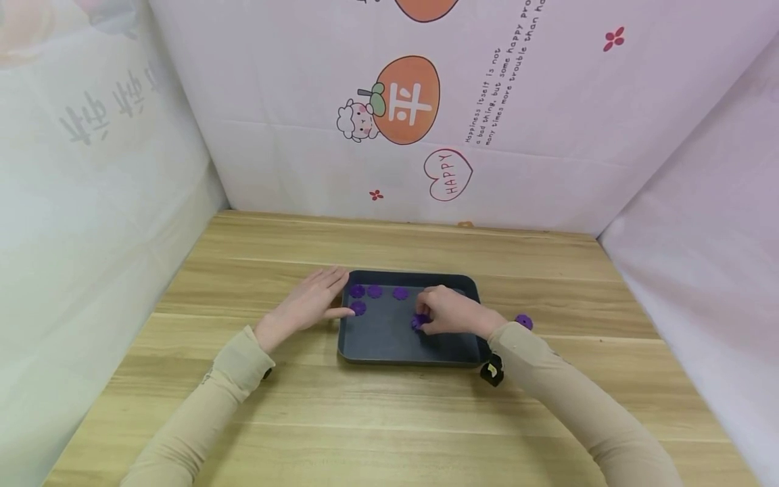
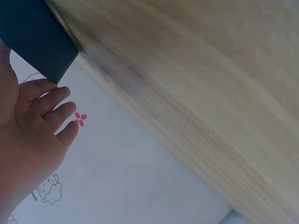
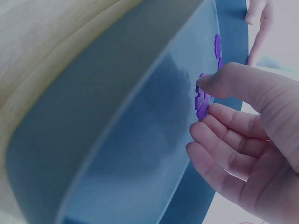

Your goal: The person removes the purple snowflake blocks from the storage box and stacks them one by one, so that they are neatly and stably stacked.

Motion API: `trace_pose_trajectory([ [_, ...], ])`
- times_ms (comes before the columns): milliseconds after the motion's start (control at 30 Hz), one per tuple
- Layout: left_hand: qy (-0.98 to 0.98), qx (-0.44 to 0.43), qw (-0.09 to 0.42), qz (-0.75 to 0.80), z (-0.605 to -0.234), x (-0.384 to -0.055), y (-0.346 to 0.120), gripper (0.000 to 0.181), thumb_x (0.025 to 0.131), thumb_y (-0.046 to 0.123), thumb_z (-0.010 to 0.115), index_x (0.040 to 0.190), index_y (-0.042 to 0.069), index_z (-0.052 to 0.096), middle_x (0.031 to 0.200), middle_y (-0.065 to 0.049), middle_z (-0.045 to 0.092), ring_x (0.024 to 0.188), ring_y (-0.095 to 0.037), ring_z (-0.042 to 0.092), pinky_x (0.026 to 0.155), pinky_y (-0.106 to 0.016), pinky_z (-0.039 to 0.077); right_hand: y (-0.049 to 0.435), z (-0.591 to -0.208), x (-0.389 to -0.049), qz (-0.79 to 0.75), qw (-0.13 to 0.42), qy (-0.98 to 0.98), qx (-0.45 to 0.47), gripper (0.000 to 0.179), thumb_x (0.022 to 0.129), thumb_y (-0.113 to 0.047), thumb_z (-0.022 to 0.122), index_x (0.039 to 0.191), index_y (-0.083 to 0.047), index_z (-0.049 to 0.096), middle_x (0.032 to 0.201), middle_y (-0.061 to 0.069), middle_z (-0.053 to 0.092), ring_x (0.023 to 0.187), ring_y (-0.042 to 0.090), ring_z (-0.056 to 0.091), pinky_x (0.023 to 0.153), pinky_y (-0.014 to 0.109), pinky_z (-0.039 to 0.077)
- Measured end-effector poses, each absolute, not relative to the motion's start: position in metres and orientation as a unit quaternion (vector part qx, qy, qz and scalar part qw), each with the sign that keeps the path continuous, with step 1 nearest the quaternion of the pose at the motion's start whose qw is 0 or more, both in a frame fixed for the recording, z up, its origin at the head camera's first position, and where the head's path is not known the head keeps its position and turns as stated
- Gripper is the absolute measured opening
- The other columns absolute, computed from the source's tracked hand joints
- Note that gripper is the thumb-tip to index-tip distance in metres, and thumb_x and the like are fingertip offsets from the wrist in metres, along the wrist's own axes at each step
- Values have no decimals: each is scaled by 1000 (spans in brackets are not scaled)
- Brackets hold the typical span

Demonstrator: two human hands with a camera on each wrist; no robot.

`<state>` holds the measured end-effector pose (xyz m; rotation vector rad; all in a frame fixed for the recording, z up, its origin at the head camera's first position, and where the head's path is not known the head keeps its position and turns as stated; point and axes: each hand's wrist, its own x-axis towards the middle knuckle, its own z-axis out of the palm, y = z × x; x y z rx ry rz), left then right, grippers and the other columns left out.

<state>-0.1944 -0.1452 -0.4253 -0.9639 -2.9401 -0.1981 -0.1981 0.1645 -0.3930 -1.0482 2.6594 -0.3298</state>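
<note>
A dark blue-grey tray [image 1: 408, 353] lies in the middle of the wooden table. Several purple flower-shaped discs [image 1: 374, 291] lie in its far left part. My right hand [image 1: 422, 318] reaches over the tray and pinches one purple disc [image 1: 418, 322] between thumb and fingers, low over the tray floor. The right wrist view shows that disc [image 3: 201, 100] at the fingertips of my right hand [image 3: 209, 95], against the tray [image 3: 117, 140]. My left hand [image 1: 336, 292] lies flat, fingers straight, on the tray's left rim. The left wrist view shows the left hand [image 2: 51, 116] by a tray corner [image 2: 37, 37].
One more purple disc [image 1: 524, 322] lies on the table just right of the tray. Cloth walls with printed cartoons [image 1: 402, 101] close off the table at the back and both sides. Bare wood [image 1: 377, 419] stretches in front of the tray.
</note>
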Motion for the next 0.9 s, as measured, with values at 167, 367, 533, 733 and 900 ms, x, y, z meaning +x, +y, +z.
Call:
trace_pose_trajectory([
  [167, -948, -310, 19, -68, -425, -194, -145, 82, 95, 56, 55, 150, -2, 38, 158, -20, 36, 149, -36, 33, 124, -51, 28, 175, -392, -199, -119, 123, 916, -363, 22, 81, -13, 79, 99, -4, 70, 97, 7, 68, 83, 11, 62, 72, 22, 56],
  [367, -949, -307, 14, -68, -425, -194, -145, 83, 96, 57, 53, 151, -2, 36, 158, -20, 34, 149, -36, 31, 125, -51, 27, 189, -392, -202, -128, 114, 921, -350, 22, 80, -12, 79, 98, -4, 71, 95, 7, 68, 81, 11, 61, 71, 22, 56],
  [533, -950, -303, 13, -69, -422, -193, -145, 82, 95, 55, 55, 151, -2, 36, 158, -21, 35, 149, -37, 31, 124, -52, 27, 200, -390, -205, -138, 111, 923, -342, 21, 79, -11, 79, 96, -2, 70, 92, 8, 67, 78, 10, 61, 68, 21, 56],
  [733, -951, -302, 8, -72, -423, -194, -146, 82, 96, 56, 54, 151, -1, 36, 159, -20, 34, 150, -36, 31, 125, -51, 27, 212, -386, -206, -148, 115, 922, -339, 21, 79, -9, 78, 95, 0, 70, 92, 10, 67, 78, 11, 62, 68, 20, 55],
  [900, -951, -301, 6, -71, -425, -194, -146, 82, 96, 57, 53, 151, -1, 36, 159, -19, 34, 150, -36, 30, 125, -51, 26, 222, -380, -205, -157, 110, 922, -337, 20, 79, -8, 78, 95, 1, 69, 90, 11, 68, 76, 13, 63, 66, 21, 55],
])
